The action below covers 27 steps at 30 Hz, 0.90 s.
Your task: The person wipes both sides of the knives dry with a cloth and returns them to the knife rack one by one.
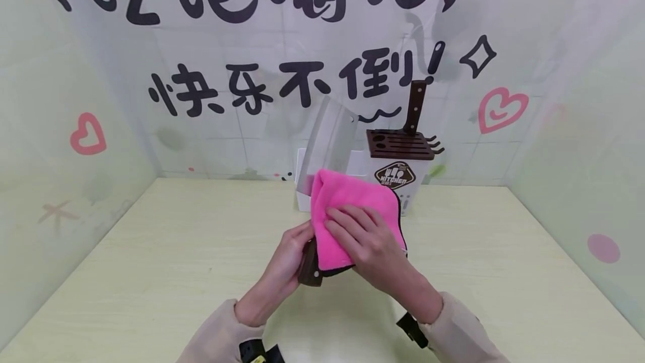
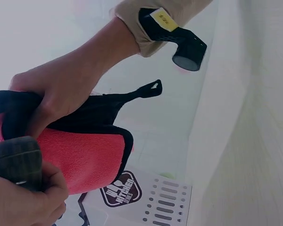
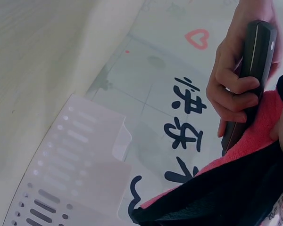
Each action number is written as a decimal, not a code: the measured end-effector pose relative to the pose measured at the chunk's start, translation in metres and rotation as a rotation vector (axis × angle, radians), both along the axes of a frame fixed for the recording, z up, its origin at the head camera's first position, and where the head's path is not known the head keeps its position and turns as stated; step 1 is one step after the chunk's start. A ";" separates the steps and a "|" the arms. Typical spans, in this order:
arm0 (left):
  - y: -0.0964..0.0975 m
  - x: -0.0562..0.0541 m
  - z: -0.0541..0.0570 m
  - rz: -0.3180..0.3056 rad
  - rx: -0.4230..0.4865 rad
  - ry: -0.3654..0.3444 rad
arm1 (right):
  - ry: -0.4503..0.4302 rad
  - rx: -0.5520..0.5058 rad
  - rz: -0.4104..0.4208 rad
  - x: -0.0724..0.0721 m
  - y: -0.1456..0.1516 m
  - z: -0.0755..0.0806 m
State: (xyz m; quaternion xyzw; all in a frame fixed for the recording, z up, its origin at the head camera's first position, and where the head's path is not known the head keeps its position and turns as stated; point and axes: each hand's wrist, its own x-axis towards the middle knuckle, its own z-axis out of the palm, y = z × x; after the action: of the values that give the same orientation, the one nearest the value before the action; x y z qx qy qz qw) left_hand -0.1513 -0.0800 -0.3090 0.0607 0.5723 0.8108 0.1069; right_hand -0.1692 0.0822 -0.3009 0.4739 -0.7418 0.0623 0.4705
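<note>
A cleaver with a broad metal blade [image 1: 330,139] and a dark handle [image 1: 311,265] is held upright and slightly tilted above the table. My left hand [image 1: 288,256] grips the handle, its fingers curled round it in the right wrist view. A pink cloth [image 1: 363,192] with black edging covers the lower part of the blade. My right hand [image 1: 370,245] holds this cloth against the blade, fingers on the pink face. In the left wrist view, the right thumb goes behind the cloth's dark fold, and a black hanging loop [image 2: 150,89] sticks out.
Behind the hands stands a white knife holder [image 1: 403,184] with a slotted brown top. One dark-handled knife [image 1: 416,105] stands in it. The pale table [image 1: 201,251] meets a printed back wall [image 1: 201,144] and side walls.
</note>
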 end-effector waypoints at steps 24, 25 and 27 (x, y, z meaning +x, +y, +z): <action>0.003 -0.007 -0.002 0.083 0.104 -0.061 | 0.103 0.022 0.064 0.010 -0.004 -0.010; 0.003 -0.007 -0.002 0.094 0.116 -0.063 | 0.118 0.023 0.077 0.011 -0.005 -0.011; 0.004 -0.008 -0.002 0.113 0.136 -0.081 | 0.141 0.026 0.100 0.013 -0.007 -0.012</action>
State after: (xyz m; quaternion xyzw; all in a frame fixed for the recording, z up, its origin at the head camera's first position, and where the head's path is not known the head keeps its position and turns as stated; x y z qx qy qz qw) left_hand -0.1591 -0.0761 -0.3111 0.0026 0.5135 0.8544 0.0797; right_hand -0.1561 0.0753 -0.3132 0.5194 -0.6829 0.0425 0.5120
